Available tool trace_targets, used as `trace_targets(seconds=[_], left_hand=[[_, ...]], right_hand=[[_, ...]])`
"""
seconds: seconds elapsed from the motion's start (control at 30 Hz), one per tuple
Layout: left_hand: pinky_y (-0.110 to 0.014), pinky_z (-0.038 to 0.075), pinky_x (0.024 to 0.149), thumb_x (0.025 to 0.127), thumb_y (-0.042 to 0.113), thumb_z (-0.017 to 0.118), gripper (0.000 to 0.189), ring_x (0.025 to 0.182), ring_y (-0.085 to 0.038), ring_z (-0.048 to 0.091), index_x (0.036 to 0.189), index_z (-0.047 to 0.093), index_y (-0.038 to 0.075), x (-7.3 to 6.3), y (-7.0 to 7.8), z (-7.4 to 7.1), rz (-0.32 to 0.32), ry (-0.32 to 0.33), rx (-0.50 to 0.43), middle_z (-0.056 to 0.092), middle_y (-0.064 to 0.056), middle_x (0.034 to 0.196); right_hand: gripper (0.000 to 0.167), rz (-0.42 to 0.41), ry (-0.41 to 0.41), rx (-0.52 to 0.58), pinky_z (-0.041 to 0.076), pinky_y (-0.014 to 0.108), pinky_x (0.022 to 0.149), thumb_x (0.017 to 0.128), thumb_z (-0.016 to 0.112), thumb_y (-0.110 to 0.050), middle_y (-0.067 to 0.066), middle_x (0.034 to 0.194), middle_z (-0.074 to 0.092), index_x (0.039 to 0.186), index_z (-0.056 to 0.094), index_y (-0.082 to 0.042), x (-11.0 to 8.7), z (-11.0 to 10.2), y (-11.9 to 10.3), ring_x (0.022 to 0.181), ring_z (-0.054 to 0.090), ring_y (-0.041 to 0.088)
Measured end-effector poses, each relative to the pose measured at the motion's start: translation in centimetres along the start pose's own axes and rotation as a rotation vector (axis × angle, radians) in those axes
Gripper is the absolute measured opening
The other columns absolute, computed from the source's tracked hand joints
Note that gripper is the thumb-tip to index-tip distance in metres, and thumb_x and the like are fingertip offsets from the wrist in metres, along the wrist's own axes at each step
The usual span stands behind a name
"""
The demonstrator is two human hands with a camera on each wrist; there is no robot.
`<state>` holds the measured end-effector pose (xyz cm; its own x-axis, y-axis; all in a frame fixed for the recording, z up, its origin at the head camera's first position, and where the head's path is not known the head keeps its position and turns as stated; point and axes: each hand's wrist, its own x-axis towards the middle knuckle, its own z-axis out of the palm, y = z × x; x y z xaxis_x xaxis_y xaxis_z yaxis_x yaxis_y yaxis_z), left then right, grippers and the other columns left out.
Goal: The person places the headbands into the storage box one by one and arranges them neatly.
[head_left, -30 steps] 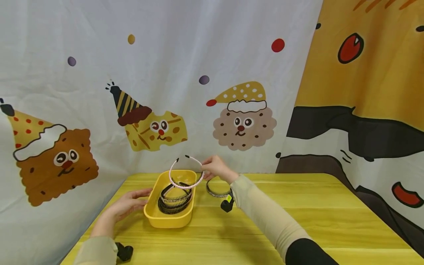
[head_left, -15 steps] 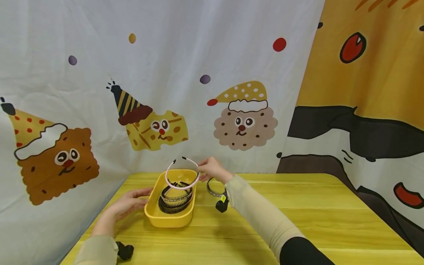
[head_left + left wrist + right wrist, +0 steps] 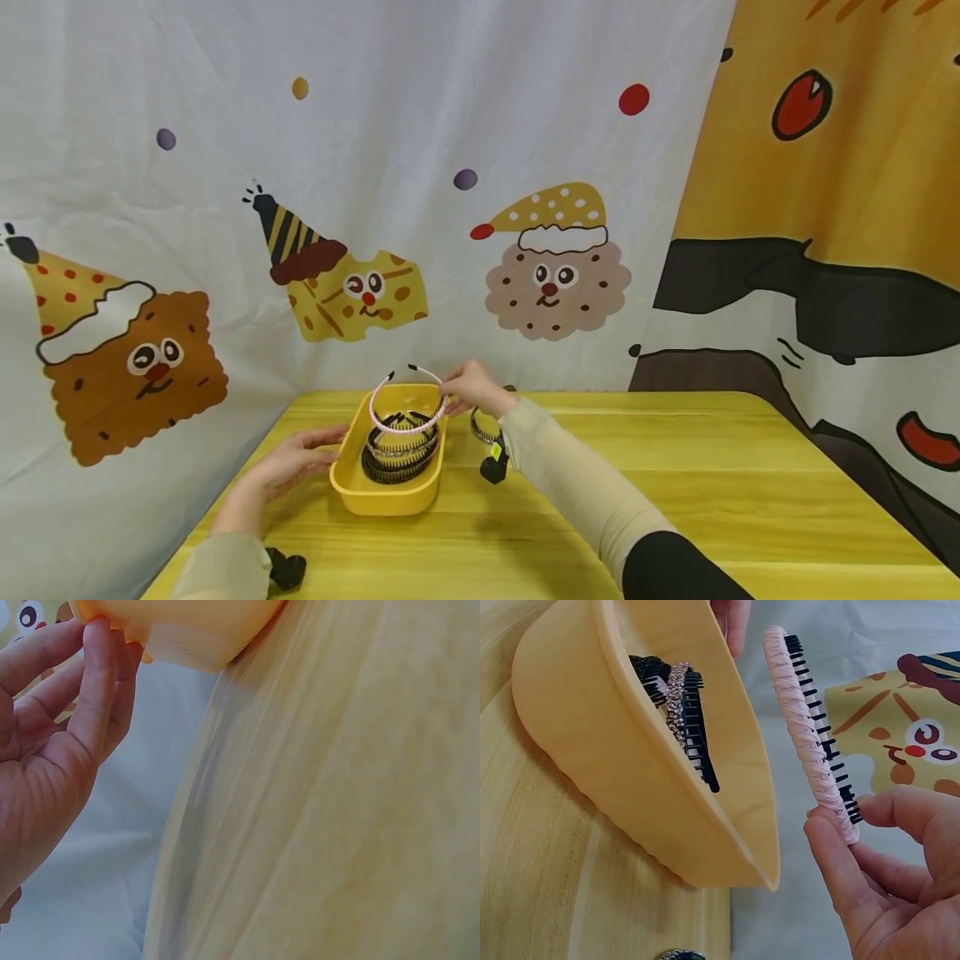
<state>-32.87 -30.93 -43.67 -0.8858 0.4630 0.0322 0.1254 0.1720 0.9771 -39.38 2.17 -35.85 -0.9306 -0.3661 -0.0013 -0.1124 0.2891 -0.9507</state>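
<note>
My right hand (image 3: 476, 390) pinches a pink wrapped headband (image 3: 408, 430) by one side, between thumb and fingers. The headband is held above the far part of a yellow plastic basket (image 3: 386, 503), its black-tipped ends pointing up and away. In the right wrist view, black comb teeth line the inner side of the pink headband (image 3: 799, 712). Several dark headbands (image 3: 393, 471) lie stacked in the basket, one with a glittery band (image 3: 676, 701). My left hand (image 3: 292, 462) touches the basket's left side with its fingertips, the fingers fairly straight.
Another dark, glittery headband (image 3: 483, 432) lies on the yellow wood-grain table (image 3: 675, 475) right of the basket, partly hidden by my right wrist. A printed cloth (image 3: 450, 100) hangs behind the table's far edge.
My right hand has moved left and slightly down, bringing the pink headband lower over the basket. The left hand and basket stay in place.
</note>
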Motion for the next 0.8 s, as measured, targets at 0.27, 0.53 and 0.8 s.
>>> trace_targets(seconds=[0.27, 0.53, 0.8], left_hand=[[-0.034, 0.049, 0.094, 0.099, 0.006, 0.054, 0.062, 0.127, -0.04, 0.045, 0.148, 0.022, -0.012, 0.0, 0.1, 0.1, -0.009, 0.009, -0.001, 0.021, -0.035, 0.15], [-0.032, 0.049, 0.093, 0.099, 0.005, 0.054, 0.061, 0.126, -0.039, 0.046, 0.148, 0.022, -0.012, -0.1, 0.2, 0.1, -0.006, 0.012, -0.004, 0.021, -0.036, 0.15], [-0.039, 0.046, 0.098, 0.099, 0.006, 0.053, 0.06, 0.127, -0.037, 0.046, 0.148, 0.023, -0.012, 0.0, -0.1, 0.0, -0.027, 0.016, 0.008, 0.021, -0.033, 0.152]], right_hand=[[0.025, 0.001, -0.014, -0.028, 0.058, 0.043, 0.067, 0.087, 0.064, 0.0, 0.019, 0.077, 0.068, 0.106, 0.066, 0.015, 0.2, 0.5, 0.3, 0.07, 0.07, 0.036], [0.023, 0.007, -0.018, -0.016, 0.058, 0.038, 0.06, 0.086, 0.063, 0.001, 0.018, 0.074, 0.068, 0.102, 0.066, 0.018, 0.6, 0.9, 0.9, 0.073, 0.069, 0.04], [0.014, 0.014, 0.006, -0.029, 0.058, 0.037, 0.058, 0.086, 0.063, 0.002, 0.023, 0.074, 0.067, 0.086, 0.069, 0.014, 0.5, 1.5, 1.0, 0.077, 0.068, 0.045]])
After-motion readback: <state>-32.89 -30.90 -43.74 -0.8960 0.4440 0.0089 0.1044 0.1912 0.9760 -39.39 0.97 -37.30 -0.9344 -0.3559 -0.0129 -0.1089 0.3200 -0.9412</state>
